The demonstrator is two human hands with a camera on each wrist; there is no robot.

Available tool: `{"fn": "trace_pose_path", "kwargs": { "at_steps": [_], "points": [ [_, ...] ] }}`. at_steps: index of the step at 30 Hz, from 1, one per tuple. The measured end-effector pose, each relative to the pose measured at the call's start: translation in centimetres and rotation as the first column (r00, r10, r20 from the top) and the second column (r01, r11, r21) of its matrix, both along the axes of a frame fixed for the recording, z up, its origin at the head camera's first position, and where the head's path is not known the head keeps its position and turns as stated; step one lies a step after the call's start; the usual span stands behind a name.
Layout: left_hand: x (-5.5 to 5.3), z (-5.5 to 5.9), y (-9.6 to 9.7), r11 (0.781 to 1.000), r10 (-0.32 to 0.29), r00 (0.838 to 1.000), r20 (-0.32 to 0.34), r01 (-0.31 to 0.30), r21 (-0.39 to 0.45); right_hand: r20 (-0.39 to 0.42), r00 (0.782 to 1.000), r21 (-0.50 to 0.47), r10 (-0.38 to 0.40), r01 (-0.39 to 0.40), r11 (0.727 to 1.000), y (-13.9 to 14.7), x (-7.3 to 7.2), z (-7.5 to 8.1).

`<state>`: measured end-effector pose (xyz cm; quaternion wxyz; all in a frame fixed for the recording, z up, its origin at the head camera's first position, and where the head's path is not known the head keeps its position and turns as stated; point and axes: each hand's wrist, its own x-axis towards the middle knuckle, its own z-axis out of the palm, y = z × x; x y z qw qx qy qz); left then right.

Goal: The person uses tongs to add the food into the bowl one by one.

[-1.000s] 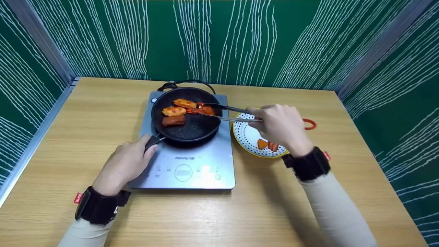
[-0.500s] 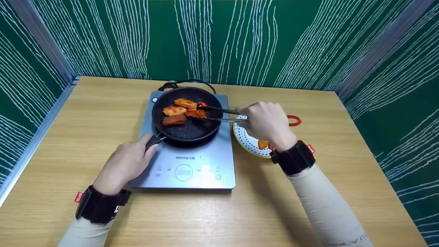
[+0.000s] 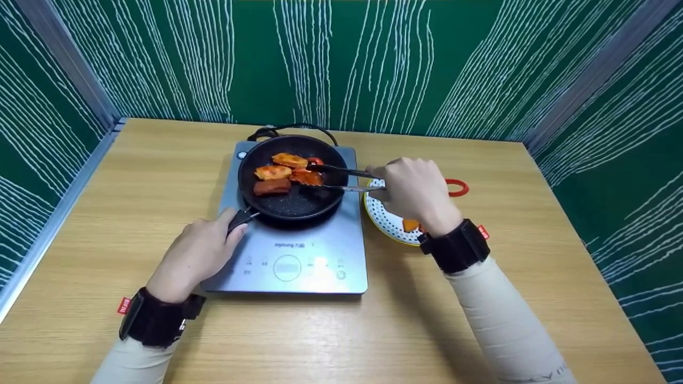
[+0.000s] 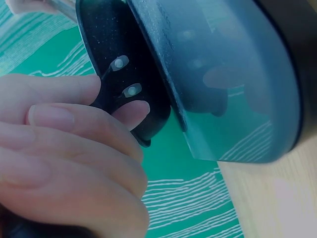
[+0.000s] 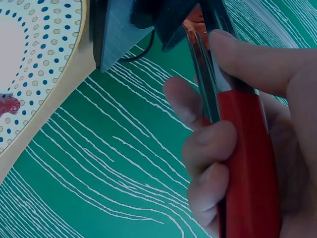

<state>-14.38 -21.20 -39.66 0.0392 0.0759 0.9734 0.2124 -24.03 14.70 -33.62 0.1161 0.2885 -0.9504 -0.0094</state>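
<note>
My left hand [image 3: 200, 250] grips the black handle [image 3: 240, 218] of a dark frying pan [image 3: 299, 205]. In the left wrist view its fingers [image 4: 74, 163] curl round that handle, close to the pan's wall. My right hand [image 3: 416, 189] holds metal tongs [image 3: 355, 188], whose red handle [image 5: 250, 163] shows in the right wrist view. The tongs' tips are inside the pan, on either side of a reddish-brown piece of food [image 3: 307, 178]. To its left lie two orange pieces like chicken wings [image 3: 273, 172] and a brown block-shaped piece [image 3: 272, 186].
The pan stands on a grey induction cooker [image 3: 320, 242] with a black cord [image 3: 307, 125] behind. A dotted white plate [image 3: 387, 221] with a yellow rim and orange food [image 3: 410, 225] sits right of it, partly under my right hand. Wooden table [image 3: 459, 330]; green walls [image 3: 368, 64] surround it.
My right hand has moved left with the tongs, whose tips have slid further over the reddish-brown piece. That piece looks more bunched up. My left hand keeps its place on the handle.
</note>
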Motion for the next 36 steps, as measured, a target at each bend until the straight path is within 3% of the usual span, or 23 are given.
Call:
{"fn": "trace_pose_path", "kwargs": {
  "at_steps": [9, 16, 21, 27, 36],
  "points": [
    [0.1, -0.1, 0.0, 1.0, 0.007, 1.0, 0.008, -0.007, 0.018, -0.001, 1.0, -0.03, 0.0, 0.0, 1.0, 0.7, 0.5, 0.3],
    [0.1, -0.1, 0.0, 1.0, 0.009, 1.0, 0.01, -0.009, 0.018, 0.042, 0.999, -0.173, -0.022, 0.029, 0.984, 3.5, 1.2, 0.7],
    [0.0, 0.0, 0.1, 1.0, 0.013, 0.999, 0.031, -0.014, 0.014, 0.085, 0.992, -0.257, -0.095, 0.114, 0.96, 7.0, 2.0, 0.0],
    [0.0, -0.1, 0.1, 1.0, 0.011, 1.0, 0.017, -0.011, 0.012, 0.107, 0.968, -0.279, -0.226, 0.248, 0.928, 11.1, 2.9, -1.5],
    [0.0, -0.2, 0.0, 1.0, 0.013, 1.0, 0.002, -0.013, 0.004, 0.162, 0.942, -0.297, -0.294, 0.33, 0.896, 15.3, 3.4, -3.4]
  ]
}}
